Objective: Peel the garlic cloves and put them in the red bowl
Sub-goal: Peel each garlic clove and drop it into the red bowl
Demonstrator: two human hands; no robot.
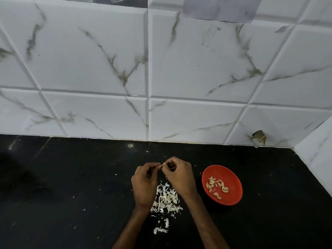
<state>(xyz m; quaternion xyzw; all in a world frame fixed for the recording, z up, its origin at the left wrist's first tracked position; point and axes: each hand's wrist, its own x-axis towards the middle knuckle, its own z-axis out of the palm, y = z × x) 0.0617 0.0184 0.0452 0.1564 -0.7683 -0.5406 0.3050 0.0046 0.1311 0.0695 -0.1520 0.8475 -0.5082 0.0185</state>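
My left hand (144, 184) and my right hand (179, 174) meet fingertip to fingertip above the black counter. Both pinch a small garlic clove (161, 166), of which only a pale tip shows between the fingers. A red bowl (231, 196) stands to the right of my right hand and holds several peeled cloves (216, 186). Below my hands lies a heap of white garlic skins (167, 198).
The black counter (71, 186) runs back to a white marble-pattern tiled wall (161, 69), with a side wall (316, 151) closing the right corner. More skin scraps (161, 229) and tiny flecks are scattered toward the front edge.
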